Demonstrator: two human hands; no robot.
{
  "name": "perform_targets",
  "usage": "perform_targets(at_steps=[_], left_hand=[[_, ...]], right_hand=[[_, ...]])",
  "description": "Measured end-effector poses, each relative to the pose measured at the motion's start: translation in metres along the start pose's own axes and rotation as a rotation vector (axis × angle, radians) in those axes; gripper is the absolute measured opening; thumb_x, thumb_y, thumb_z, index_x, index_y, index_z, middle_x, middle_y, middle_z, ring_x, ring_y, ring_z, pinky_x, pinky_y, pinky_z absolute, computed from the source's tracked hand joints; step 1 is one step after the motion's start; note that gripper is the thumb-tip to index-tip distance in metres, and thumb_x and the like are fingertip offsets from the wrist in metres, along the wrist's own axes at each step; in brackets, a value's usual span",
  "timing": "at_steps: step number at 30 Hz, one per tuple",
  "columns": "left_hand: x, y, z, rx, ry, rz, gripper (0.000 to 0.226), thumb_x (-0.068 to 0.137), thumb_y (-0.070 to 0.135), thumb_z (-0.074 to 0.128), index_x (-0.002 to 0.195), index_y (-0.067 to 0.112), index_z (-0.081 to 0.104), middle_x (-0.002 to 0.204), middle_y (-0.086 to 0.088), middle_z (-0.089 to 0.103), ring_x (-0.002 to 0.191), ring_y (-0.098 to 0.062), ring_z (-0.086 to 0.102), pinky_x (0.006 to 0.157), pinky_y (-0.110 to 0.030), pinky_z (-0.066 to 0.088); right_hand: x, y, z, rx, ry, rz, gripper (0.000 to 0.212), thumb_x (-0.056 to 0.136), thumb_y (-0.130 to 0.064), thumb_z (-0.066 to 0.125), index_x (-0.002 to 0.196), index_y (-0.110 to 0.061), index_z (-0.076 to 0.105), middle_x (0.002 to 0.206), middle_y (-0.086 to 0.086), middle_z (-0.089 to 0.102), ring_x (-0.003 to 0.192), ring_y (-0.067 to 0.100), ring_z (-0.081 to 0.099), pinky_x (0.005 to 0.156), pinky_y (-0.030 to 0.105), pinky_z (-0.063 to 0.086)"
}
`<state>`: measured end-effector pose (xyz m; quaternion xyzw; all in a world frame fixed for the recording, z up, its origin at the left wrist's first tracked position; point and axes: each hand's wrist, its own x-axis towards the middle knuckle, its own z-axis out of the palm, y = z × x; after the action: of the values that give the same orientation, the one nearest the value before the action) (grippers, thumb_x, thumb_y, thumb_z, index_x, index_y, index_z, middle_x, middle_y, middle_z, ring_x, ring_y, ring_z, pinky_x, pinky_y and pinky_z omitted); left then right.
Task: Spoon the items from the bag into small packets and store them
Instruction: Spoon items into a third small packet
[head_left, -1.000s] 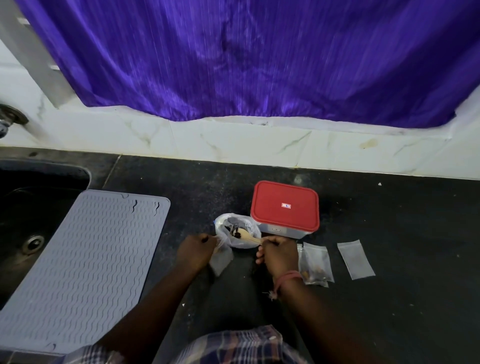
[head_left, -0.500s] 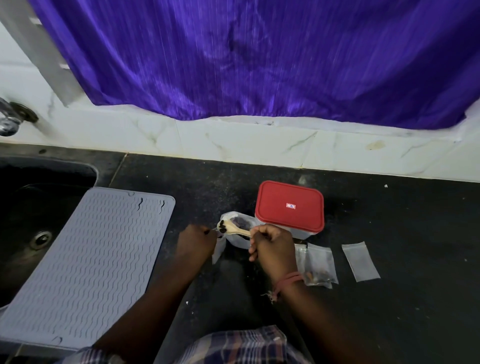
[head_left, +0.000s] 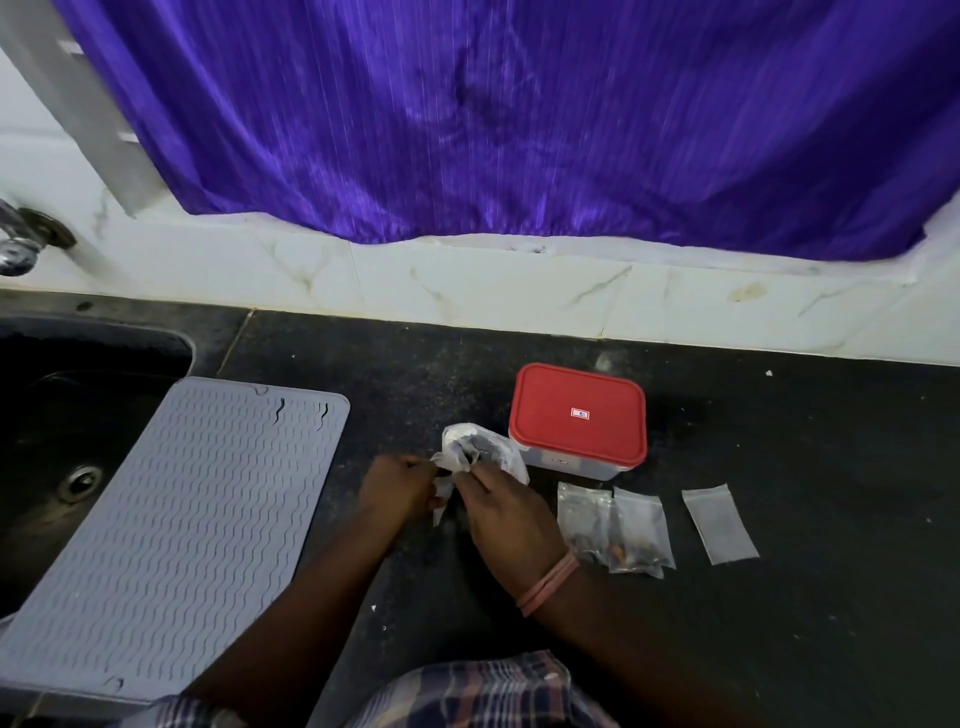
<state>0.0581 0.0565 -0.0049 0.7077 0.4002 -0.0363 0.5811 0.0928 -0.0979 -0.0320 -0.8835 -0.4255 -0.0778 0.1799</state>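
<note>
Filling step: left hand (head_left: 400, 486) pinches packet (head_left: 441, 491) beside bag (head_left: 483, 452); right hand (head_left: 506, 512) grip unclear; next, tip contents in

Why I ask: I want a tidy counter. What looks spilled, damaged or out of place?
Little stands out. The grey mat overhangs the sink and has small tears near its far edge. A few pale specks lie on the counter.

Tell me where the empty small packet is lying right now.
In the head view, the empty packet lies flat on the black counter at the right, apart from the filled packets to its left and nearer the person than the red-lidded container.
</note>
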Motion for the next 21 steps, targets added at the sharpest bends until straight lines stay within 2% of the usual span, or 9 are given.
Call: perform_targets(at_steps=[3, 7, 10, 12, 13, 15, 17, 18, 21], left_hand=[[-0.002, 0.002, -0.002, -0.112, -0.012, -0.025, 0.028, 0.094, 0.0, 0.054, 0.069, 0.0, 0.066, 0.065, -0.015, 0.065, 0.054, -0.02, 0.063, 0.043, -0.02, 0.049], [0.001, 0.001, -0.003, -0.212, -0.022, -0.08, 0.019, 0.095, 0.003, 0.058, 0.081, -0.002, 0.07, 0.075, -0.02, 0.064, 0.062, -0.023, 0.061, 0.052, -0.027, 0.054], [0.007, -0.008, -0.002, -0.075, -0.083, -0.046, 0.019, 0.099, 0.015, 0.056, 0.101, 0.014, 0.075, 0.088, -0.016, 0.073, 0.067, -0.021, 0.065, 0.056, -0.028, 0.055], [0.012, -0.015, -0.002, 0.06, -0.08, -0.026, 0.024, 0.099, 0.022, 0.053, 0.109, 0.02, 0.074, 0.091, -0.013, 0.074, 0.069, -0.023, 0.069, 0.056, -0.029, 0.055], [0.013, -0.015, -0.001, 0.134, -0.063, -0.011, 0.024, 0.098, 0.025, 0.053, 0.108, 0.02, 0.074, 0.091, -0.013, 0.074, 0.072, -0.025, 0.071, 0.059, -0.032, 0.057], [0.015, -0.013, 0.004, 0.275, -0.032, 0.017, 0.021, 0.096, 0.027, 0.056, 0.101, 0.016, 0.074, 0.095, -0.013, 0.073, 0.084, -0.028, 0.071, 0.075, -0.038, 0.06], [0.013, -0.009, 0.01, 0.371, -0.034, 0.033, 0.021, 0.095, 0.026, 0.057, 0.104, 0.012, 0.07, 0.102, -0.012, 0.071, 0.094, -0.028, 0.068, 0.085, -0.038, 0.056], [0.01, -0.008, 0.013, 0.401, -0.042, 0.044, 0.02, 0.095, 0.027, 0.057, 0.108, 0.015, 0.066, 0.105, -0.01, 0.07, 0.097, -0.026, 0.067, 0.086, -0.038, 0.055], [0.007, -0.007, 0.023, 0.493, -0.136, 0.172, 0.029, 0.094, 0.031, 0.052, 0.123, 0.031, 0.053, 0.113, -0.002, 0.068, 0.102, -0.021, 0.066, 0.089, -0.037, 0.053]], right_hand=[[-0.003, 0.003, -0.004, -0.007, 0.041, -0.011, 0.036, 0.087, -0.017, 0.045, 0.111, -0.015, 0.071, 0.103, 0.002, 0.068, 0.082, 0.018, 0.068, 0.064, 0.032, 0.058], [-0.001, 0.004, -0.008, 0.176, 0.14, 0.077, 0.027, 0.089, -0.016, 0.051, 0.107, -0.012, 0.072, 0.102, 0.004, 0.069, 0.091, 0.019, 0.067, 0.078, 0.033, 0.057], [0.0, 0.015, -0.019, 0.397, 0.318, 0.312, 0.014, 0.089, -0.007, 0.059, 0.092, -0.013, 0.072, 0.087, 0.002, 0.069, 0.083, 0.019, 0.065, 0.075, 0.032, 0.052], [-0.003, 0.026, -0.021, 0.396, 0.349, 0.424, 0.01, 0.086, -0.003, 0.065, 0.081, -0.012, 0.068, 0.077, 0.001, 0.066, 0.074, 0.016, 0.061, 0.067, 0.034, 0.05], [-0.004, 0.031, -0.019, 0.368, 0.319, 0.455, 0.011, 0.086, -0.004, 0.063, 0.078, -0.011, 0.065, 0.075, 0.001, 0.064, 0.071, 0.016, 0.059, 0.065, 0.035, 0.049], [-0.007, 0.036, -0.014, 0.285, 0.207, 0.462, 0.013, 0.086, -0.011, 0.054, 0.075, -0.011, 0.061, 0.074, 0.004, 0.062, 0.069, 0.019, 0.058, 0.062, 0.032, 0.047], [-0.008, 0.039, -0.008, 0.15, 0.075, 0.419, 0.021, 0.084, -0.019, 0.043, 0.075, -0.012, 0.061, 0.078, 0.007, 0.064, 0.07, 0.024, 0.061, 0.061, 0.033, 0.047], [-0.009, 0.039, -0.005, 0.084, 0.019, 0.393, 0.022, 0.082, -0.02, 0.042, 0.076, -0.012, 0.062, 0.081, 0.008, 0.065, 0.068, 0.025, 0.063, 0.06, 0.033, 0.049], [-0.007, 0.035, 0.005, -0.02, -0.112, 0.333, 0.01, 0.075, -0.009, 0.063, 0.084, -0.012, 0.067, 0.087, 0.008, 0.066, 0.065, 0.026, 0.066, 0.056, 0.033, 0.055]])
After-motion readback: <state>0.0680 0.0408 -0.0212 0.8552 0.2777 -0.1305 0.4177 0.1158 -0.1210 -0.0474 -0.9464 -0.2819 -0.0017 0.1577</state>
